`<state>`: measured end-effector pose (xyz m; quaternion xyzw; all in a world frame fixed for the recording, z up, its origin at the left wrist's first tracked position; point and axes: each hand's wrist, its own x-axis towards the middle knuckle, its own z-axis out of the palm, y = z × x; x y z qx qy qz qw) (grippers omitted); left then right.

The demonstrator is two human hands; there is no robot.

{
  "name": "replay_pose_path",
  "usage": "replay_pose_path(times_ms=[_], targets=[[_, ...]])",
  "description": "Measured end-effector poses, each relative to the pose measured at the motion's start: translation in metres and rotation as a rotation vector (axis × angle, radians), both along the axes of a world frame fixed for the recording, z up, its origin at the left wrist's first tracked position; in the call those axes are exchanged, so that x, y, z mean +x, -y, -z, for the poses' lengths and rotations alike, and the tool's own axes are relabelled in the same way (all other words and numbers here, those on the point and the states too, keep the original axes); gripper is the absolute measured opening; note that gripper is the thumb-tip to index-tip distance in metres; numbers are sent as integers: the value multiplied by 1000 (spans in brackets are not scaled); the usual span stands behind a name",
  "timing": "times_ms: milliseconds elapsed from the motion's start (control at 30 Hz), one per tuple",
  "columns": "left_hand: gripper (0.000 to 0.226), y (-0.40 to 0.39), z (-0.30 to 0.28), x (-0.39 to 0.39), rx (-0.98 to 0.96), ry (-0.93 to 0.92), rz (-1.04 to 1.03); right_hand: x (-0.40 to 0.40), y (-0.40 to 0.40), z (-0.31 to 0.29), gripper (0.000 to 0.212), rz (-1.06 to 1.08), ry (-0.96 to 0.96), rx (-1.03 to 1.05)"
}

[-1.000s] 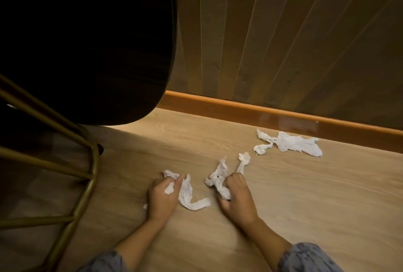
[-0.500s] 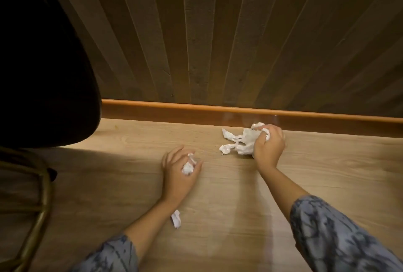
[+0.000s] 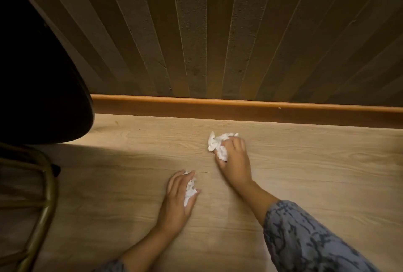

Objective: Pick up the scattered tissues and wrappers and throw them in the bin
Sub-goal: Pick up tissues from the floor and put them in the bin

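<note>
Head view, from left to right, with the orange-brown skirting board (image 3: 239, 109) as the landmark. At its left end a dark chair seat (image 3: 39, 80) overhangs the wooden floor (image 3: 327, 173), and brass-coloured chair legs (image 3: 46, 195) stand below the seat, well out from the board. Further right and also well out from the board, the left hand (image 3: 180, 197) lies low on the floor with its fingers curled loosely over a small crumpled white tissue (image 3: 190, 189), grasping it. Right of that, and nearer the board though not touching it, the right hand (image 3: 234, 158) clenches round a larger wad of white tissue (image 3: 219, 144), which sticks out past the fingers toward the board. A patterned grey sleeve (image 3: 305, 239) covers the right forearm. Above the board rises a ribbed brown wall (image 3: 218, 32).
</note>
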<state>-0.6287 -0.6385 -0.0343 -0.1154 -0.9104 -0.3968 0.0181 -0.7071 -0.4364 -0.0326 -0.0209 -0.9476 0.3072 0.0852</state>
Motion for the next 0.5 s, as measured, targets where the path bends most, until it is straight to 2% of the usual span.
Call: replay_pose_path(times_ms=[100,167,233,433,467,500], targets=[[33,-5,-9,-17,116,-1,-10,20,-6,-3,19,-116,-59,-100],[33,-19,-22,-33,197,29,-46,28,-18,-14,22,-42,-87,-193],[31,-46,-39,-51,218,39,-48,32,-36,-31,36,42,-108,-270],[9,-142,-112,-107,154,-54,269,40,-128,-100,30,40,-150,-160],[10,-157,-126,-112,105,-48,321,41,-146,-114,29,36,-159,-123],[22,-171,-138,-116,44,-44,356,43,-163,-129,29,36,-169,-91]])
